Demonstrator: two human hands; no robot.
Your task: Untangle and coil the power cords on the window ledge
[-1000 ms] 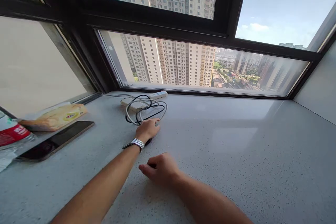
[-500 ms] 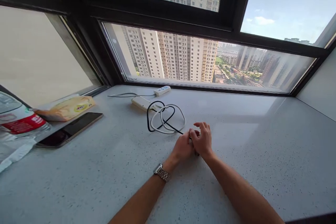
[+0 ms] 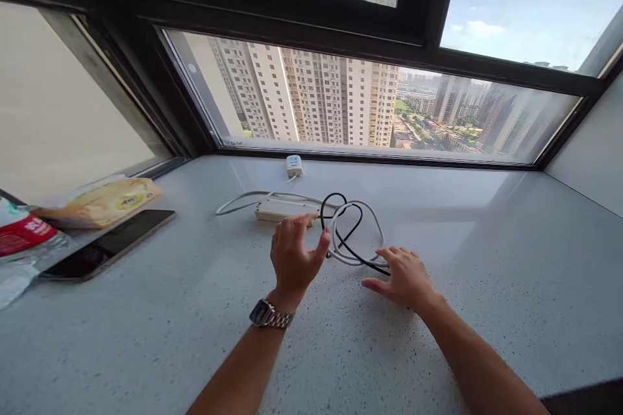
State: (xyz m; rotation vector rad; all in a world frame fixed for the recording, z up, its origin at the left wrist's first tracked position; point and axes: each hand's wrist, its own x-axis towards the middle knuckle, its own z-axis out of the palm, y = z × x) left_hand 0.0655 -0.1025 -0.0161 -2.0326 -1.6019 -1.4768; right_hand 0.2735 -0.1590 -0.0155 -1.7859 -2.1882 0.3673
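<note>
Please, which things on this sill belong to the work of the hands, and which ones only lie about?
In hand: left hand, open beside the looped black and white cables; right hand, flat at their near end; white power block behind them.
Lying about: phone, yellow packet, bottle with red label, all at the far left.

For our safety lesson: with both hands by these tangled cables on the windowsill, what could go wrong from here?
1. The black cable and white cable loop through each other; pulling one may tighten the tangle.
2. The white box lies right against the loops; a tug by the left hand or right hand could drag it along.
</note>
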